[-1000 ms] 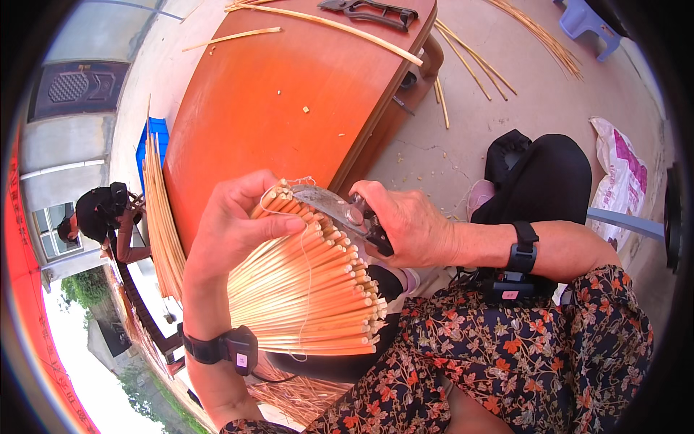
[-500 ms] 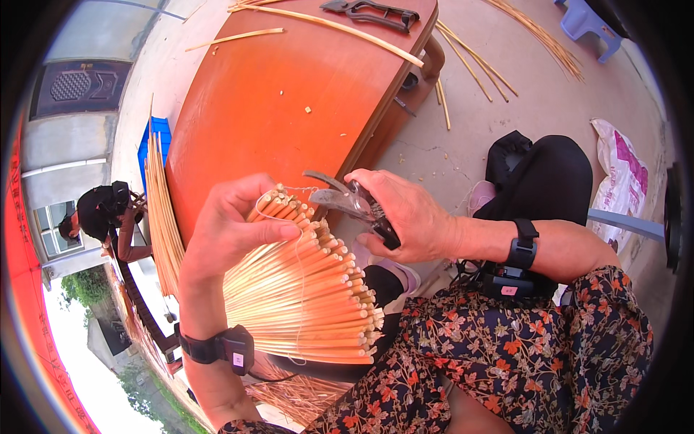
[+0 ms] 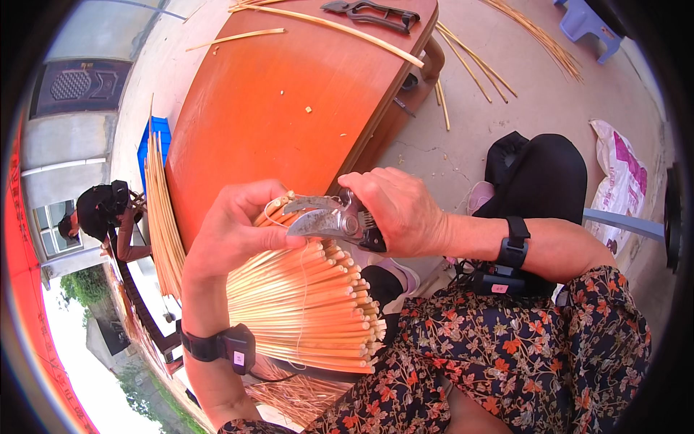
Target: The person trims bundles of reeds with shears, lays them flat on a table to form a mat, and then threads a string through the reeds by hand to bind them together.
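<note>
A fan-like row of pale wicker sticks, laced with thin string, lies over my lap with its cut ends toward the right. At the row's upper end my left hand is closed, thumb and fingers pinching the sticks there. My right hand grips a pair of pruning shears. Their parted blades reach the stick ends beside my left thumb, and the lower blade hides some of those ends. Whether the blades touch a stick I cannot tell.
A red-brown table stands ahead, bearing a second pair of pruning shears and loose sticks. More sticks lean by a blue crate at left. A white sack and a blue stool are at right. Another person bends at far left.
My right hand has brought the shears left and slightly down, so their blades now overlap the stick ends by my left thumb. My left hand keeps nearly the same place.
</note>
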The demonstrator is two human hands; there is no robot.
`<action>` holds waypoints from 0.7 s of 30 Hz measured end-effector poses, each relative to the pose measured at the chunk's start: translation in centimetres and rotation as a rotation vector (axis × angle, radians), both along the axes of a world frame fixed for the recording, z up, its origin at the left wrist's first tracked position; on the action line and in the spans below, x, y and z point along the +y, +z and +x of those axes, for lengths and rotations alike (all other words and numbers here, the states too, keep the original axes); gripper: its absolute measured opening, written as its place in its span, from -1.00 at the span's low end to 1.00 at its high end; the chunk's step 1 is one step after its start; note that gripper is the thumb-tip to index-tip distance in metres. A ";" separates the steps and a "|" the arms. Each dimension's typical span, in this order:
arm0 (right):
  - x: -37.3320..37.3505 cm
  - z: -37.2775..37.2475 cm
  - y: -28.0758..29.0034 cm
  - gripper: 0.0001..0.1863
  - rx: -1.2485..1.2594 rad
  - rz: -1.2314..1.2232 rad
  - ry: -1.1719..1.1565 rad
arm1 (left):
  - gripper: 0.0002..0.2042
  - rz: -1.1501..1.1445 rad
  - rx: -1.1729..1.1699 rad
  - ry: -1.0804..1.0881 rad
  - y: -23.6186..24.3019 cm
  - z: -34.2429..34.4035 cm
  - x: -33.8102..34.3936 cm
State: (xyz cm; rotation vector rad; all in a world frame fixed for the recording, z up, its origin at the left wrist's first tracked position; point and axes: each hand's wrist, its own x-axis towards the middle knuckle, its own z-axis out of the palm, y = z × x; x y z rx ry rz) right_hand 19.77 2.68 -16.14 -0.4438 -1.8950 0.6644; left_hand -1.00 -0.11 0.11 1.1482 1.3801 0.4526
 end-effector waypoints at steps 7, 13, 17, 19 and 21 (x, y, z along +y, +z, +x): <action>-0.2 0.3 -0.4 -0.43 -0.034 -0.093 0.066 | -0.71 -0.032 -0.011 0.014 0.1 -0.4 0.0; -0.3 1.4 1.1 -0.45 0.081 -0.631 0.366 | -0.70 -0.027 0.045 0.058 0.0 -0.9 1.0; 0.9 1.4 1.9 -0.46 0.449 -1.254 0.613 | -0.70 0.134 0.222 0.103 -2.8 -4.8 2.9; 1.2 1.4 1.7 -0.46 0.457 -1.375 0.699 | -0.74 0.152 0.241 0.106 -3.6 -7.3 3.6; 1.1 1.2 1.2 -0.47 0.504 -1.560 0.753 | -0.75 0.182 0.356 0.177 -4.4 -9.5 4.1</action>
